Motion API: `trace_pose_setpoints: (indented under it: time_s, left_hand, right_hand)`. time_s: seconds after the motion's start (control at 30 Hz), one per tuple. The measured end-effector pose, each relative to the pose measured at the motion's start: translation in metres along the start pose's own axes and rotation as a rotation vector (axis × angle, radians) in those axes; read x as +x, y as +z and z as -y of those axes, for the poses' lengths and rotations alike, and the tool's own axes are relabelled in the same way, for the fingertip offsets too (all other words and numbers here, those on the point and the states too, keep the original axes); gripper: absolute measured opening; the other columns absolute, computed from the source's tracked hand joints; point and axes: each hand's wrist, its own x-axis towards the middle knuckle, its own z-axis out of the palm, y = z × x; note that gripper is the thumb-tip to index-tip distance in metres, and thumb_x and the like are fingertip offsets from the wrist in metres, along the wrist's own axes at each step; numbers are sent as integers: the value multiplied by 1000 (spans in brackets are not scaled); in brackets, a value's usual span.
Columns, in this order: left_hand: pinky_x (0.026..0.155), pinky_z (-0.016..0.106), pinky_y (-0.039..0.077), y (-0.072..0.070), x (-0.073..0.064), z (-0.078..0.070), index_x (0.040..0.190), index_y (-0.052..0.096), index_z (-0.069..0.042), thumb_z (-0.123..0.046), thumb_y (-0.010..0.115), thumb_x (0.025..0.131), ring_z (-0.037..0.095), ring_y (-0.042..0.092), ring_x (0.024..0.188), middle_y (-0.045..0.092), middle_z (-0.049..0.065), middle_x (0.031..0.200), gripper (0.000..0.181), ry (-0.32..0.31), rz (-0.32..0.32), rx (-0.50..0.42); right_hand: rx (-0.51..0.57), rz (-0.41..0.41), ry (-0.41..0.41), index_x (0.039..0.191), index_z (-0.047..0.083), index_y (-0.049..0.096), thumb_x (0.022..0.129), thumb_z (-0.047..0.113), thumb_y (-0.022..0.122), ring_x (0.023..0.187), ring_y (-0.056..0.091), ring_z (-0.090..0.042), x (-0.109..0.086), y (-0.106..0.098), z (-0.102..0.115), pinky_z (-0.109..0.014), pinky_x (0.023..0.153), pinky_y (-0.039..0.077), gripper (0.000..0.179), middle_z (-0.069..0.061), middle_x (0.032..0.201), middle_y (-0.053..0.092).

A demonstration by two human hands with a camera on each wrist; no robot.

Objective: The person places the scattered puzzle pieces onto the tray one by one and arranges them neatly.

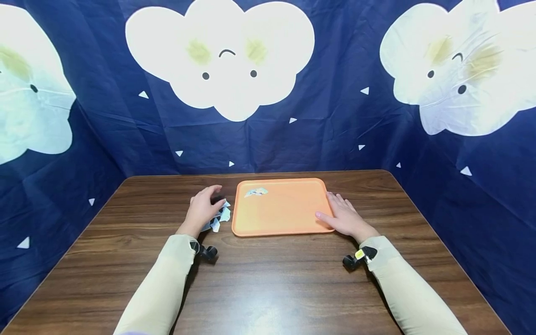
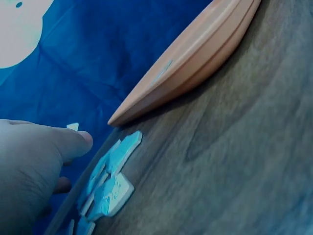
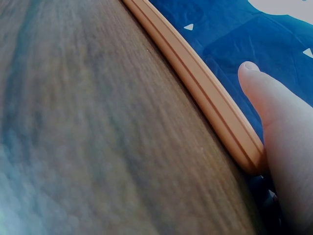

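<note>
An orange tray [image 1: 284, 218] lies on the table with a flat, light-blue patterned piece [image 1: 256, 191] in its far left corner. To the tray's left is a cluster of irregular flat pieces [image 1: 224, 215], light blue with pale edges, like puzzle pieces. My left hand [image 1: 202, 208] hovers over this cluster with loosely bent fingers, thumb apart, holding nothing visible. In the left wrist view its thumb [image 2: 73, 143] is above the pieces [image 2: 115, 191]. My right hand [image 1: 345, 216] rests at the tray's right edge, fingers extended along the outside and thumb over the rim.
The brown wooden table [image 1: 268, 279] extends on all sides of the tray. A dark blue curtain [image 1: 268, 144] with white clouds stands behind and at both sides. Black wrist cameras [image 1: 208, 252] jut inward from both sleeves.
</note>
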Motion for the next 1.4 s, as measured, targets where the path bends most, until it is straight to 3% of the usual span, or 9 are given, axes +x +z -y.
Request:
trace_pose_setpoints:
  time_s: [0.2, 0.4, 0.73, 0.9, 1.27, 1.4]
  left_hand:
    - [102, 62, 32, 4, -2, 9, 139, 57, -10, -26, 70, 92, 39, 53, 125, 64, 14, 130, 51, -18, 56, 42]
    - [99, 63, 35, 2, -1, 6, 134, 62, -12, -24, 70, 91, 40, 55, 121, 70, 10, 122, 46, -22, 89, 130]
    - [97, 58, 43, -1, 0, 8, 133, 62, -8, -22, 72, 87, 33, 66, 106, 73, 10, 113, 49, 34, 59, 167]
    - [90, 54, 48, -1, 0, 10, 134, 60, -5, -19, 73, 88, 32, 66, 100, 71, 12, 111, 50, 82, 16, 140]
    - [94, 53, 49, 7, 6, -7, 134, 56, -7, -16, 71, 92, 34, 64, 110, 69, 14, 119, 46, 25, 7, -22]
    - [95, 51, 49, 11, 11, -15, 133, 55, -10, -15, 73, 91, 32, 65, 109, 70, 12, 118, 46, 36, -1, -28]
  right_hand:
    - [10, -14, -6, 159, -3, 15, 97, 67, 45, 152, 11, -45, -3, 0, 0, -61, 120, 7, 98, -25, 164, 19]
    - [5, -4, 5, 159, -3, 14, 97, 68, 44, 152, 10, -44, -4, 1, 0, -60, 120, 7, 99, -25, 164, 18]
    - [15, 0, -7, 159, -4, 15, 99, 65, 44, 152, 11, -46, -5, 1, 3, -62, 120, 7, 97, -26, 164, 18]
    - [17, -10, -4, 159, -4, 15, 98, 66, 45, 152, 11, -45, -4, 4, 3, -60, 120, 7, 98, -26, 164, 18]
    - [4, -24, -8, 159, -4, 15, 97, 66, 46, 152, 12, -45, -1, 5, 0, -61, 120, 7, 98, -26, 164, 20]
    - [-2, -15, -3, 159, -4, 15, 97, 67, 44, 152, 11, -45, 0, 4, 0, -61, 120, 7, 99, -26, 164, 19]
